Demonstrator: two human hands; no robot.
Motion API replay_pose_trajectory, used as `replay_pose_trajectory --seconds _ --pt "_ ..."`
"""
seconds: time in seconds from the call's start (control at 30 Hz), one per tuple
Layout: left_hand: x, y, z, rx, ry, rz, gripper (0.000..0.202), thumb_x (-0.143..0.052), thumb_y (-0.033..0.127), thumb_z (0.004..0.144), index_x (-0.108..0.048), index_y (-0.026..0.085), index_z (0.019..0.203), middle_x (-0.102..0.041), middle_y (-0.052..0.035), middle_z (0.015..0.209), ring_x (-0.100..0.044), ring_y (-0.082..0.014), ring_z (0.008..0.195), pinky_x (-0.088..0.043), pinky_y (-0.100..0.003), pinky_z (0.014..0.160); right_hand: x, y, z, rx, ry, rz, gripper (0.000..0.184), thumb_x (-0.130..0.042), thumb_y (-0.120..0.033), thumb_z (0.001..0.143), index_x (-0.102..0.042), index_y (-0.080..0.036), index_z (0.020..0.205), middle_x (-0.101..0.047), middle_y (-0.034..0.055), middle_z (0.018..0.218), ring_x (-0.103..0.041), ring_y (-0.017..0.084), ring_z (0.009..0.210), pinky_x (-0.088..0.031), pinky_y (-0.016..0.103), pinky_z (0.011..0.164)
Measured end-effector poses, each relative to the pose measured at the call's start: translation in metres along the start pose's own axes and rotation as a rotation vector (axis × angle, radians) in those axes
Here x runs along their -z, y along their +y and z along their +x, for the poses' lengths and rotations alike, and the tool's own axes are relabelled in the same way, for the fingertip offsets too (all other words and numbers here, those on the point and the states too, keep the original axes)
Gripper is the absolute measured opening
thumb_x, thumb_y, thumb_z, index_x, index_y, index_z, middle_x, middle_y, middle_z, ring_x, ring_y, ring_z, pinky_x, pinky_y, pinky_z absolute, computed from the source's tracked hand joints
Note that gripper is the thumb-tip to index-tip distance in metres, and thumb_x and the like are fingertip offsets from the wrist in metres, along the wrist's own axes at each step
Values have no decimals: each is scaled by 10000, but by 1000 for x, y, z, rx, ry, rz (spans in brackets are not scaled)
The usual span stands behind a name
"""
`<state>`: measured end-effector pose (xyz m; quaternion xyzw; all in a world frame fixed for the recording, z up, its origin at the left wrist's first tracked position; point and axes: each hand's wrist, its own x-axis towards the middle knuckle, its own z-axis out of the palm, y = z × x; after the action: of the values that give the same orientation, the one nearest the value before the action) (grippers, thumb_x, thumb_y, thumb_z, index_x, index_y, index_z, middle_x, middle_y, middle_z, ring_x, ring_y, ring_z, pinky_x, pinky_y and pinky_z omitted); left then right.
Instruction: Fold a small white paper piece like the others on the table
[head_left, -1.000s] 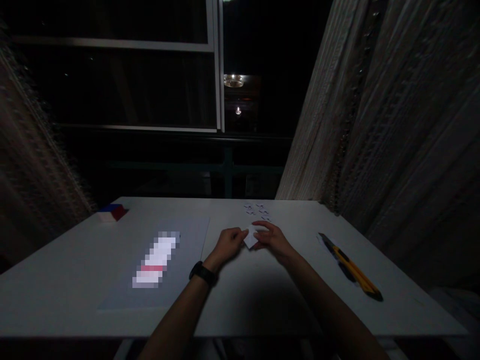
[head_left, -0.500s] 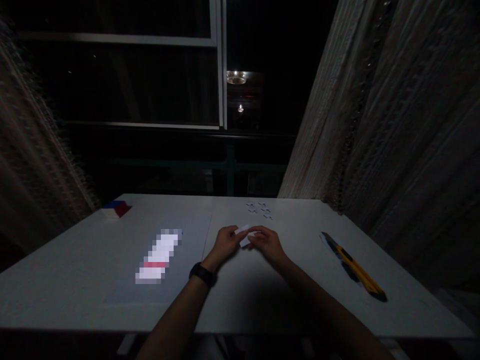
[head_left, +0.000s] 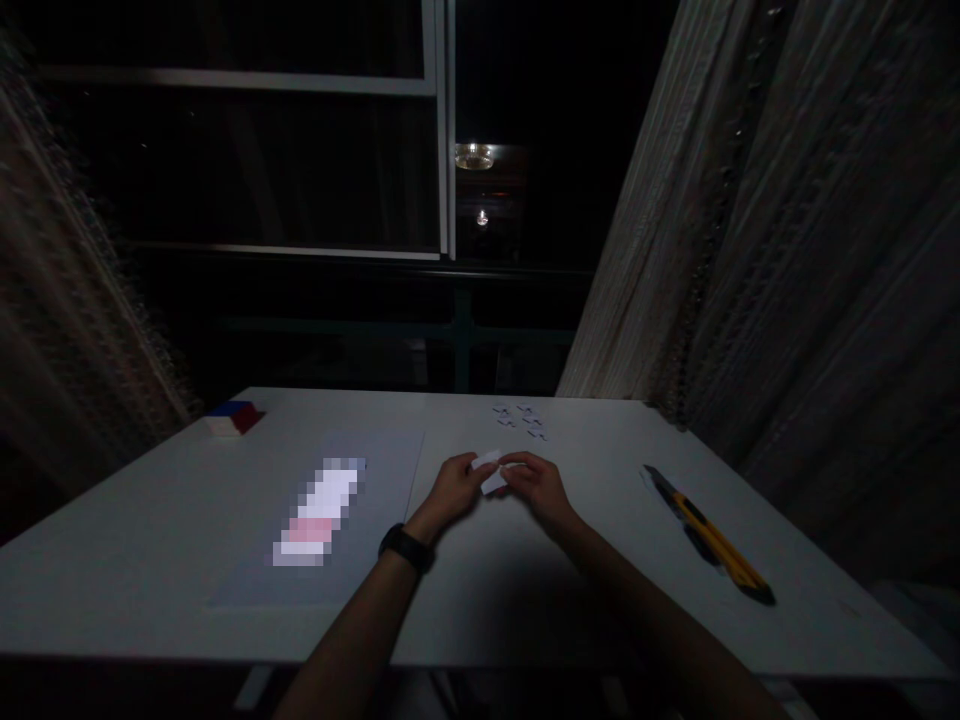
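Between my hands, above the middle of the white table (head_left: 480, 590), is a small piece of white paper (head_left: 492, 484). My left hand (head_left: 455, 486), with a dark band on its wrist, pinches the paper from the left. From the other side my right hand (head_left: 536, 483) has its thumb and fingertips closed on the paper's right part. The fingers cover some of the paper, so its full shape is hidden. Beyond the hands lie several small white pieces with dark marks (head_left: 520, 420), too small to read.
A yellow and black utility knife (head_left: 709, 535) lies on the right. To the left, a bright, pixelated phone-like screen (head_left: 319, 512) rests on a pale sheet (head_left: 251, 585). At the far left edge sits a red, blue and white block (head_left: 232, 418). Curtains (head_left: 630, 230) flank the dark window.
My hands stay almost in place, with the fingers on the paper shifting very slightly. The pink band on the bright screen looks taller and paler.
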<state>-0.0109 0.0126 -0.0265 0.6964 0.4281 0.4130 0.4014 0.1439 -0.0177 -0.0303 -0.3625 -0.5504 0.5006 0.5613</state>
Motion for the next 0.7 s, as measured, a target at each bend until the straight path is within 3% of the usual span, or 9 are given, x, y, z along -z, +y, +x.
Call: replay_pose_trajectory --seconds 0.23,0.47,0.7 --pt "-1 0 -1 39 15 -47 385 -574 491 656 -540 112 599 -432 30 524 -374 -78 490 -274 -200 447 -1 -4 0 22 56 -97 365 -655 -426 648 -582 -159 886 -657 30 563 -645 216 520 -488 321 546" --pt "-1 3 1 19 102 -139 357 -603 471 645 -541 121 610 -479 25 544 -417 -86 516 -310 -203 486 -3 -1 1 41 188 -50 560 -656 -424 649 -457 -169 1106 -669 27 606 -652 211 583 -495 334 613" --pt "4 6 -1 -6 62 -179 328 -609 438 641 -538 127 563 -476 27 537 -415 -87 523 -320 -209 509 2 3 3 -108 87 104 380 -714 -377 586 -586 -155 867 -659 19 631 -619 172 577 -462 296 617"
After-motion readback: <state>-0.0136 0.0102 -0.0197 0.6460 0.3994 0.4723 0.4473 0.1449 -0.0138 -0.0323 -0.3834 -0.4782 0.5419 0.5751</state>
